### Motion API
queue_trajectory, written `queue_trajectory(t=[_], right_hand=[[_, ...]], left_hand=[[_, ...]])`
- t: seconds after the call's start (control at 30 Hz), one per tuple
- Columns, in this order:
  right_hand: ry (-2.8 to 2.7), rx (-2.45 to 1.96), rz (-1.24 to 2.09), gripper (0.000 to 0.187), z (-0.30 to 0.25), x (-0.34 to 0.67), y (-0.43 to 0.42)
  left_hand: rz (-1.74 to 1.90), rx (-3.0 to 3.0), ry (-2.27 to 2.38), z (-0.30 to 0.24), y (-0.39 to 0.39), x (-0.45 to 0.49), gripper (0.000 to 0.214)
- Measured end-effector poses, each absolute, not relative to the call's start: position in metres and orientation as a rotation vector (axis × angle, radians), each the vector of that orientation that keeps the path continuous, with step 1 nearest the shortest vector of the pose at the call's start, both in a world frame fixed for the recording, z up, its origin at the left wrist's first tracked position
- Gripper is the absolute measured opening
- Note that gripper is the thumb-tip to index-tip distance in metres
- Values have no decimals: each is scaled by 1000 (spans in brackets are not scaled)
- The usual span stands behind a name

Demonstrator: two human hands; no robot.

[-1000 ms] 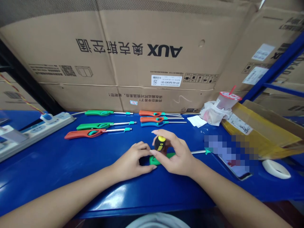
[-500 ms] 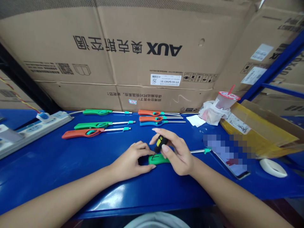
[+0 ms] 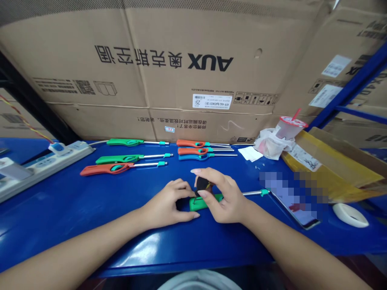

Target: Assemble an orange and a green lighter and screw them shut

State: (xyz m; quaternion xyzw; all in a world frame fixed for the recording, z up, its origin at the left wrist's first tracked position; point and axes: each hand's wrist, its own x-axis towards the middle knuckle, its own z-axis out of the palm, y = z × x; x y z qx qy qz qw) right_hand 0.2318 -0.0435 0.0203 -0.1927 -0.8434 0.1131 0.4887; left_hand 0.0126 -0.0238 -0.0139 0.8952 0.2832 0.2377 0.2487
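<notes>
A green long-necked gas lighter lies on the blue table in front of me, its metal tube pointing right to a teal tip. My left hand rests at its butt end, thumb on the near side and forefinger on the far side, steadying it. Between the thumb and fingers of my right hand is a stubby black screwdriver with some yellow on its handle. It stands tilted over the lighter's butt end; its tip is hard to make out. My right hand covers the lighter's middle.
Behind my hands lie more lighters: green ones, orange ones and a blue one. Small screws, a phone, a white oval object and a drink cup are rightward. At left sits a power strip.
My right fingers have rolled the screwdriver handle round, so its yellow patch now faces aside. My left thumb has shifted slightly toward me. The lighter stays in place.
</notes>
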Motion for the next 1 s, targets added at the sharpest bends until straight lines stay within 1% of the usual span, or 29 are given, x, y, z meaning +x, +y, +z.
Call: queue_trajectory(t=[0.07,0.13,0.2,0.33,0.47,0.6,0.8,1.0], right_hand=[[-2049,-462,228,57,18,231,-43],[-2047,-467,203,56,17,231,-42],[-2044,-484,194,54,16,232,-41],[-2040,-507,192,51,16,233,-41],[-2037,-518,180,49,16,233,-41],[-2028,-535,180,48,16,235,-41],[-2040,-512,167,47,16,234,-41],[-2038,-533,149,44,17,234,-41]], left_hand=[[679,2478,727,-8,-16,8,35],[757,2535,718,1,-1,3,31],[817,2640,810,8,21,3,29],[789,2792,1013,8,77,13,37],[706,2832,1001,-3,115,25,35],[690,2848,915,-10,121,25,35],[680,2845,834,-16,112,14,43],[648,2881,786,-13,119,8,43]])
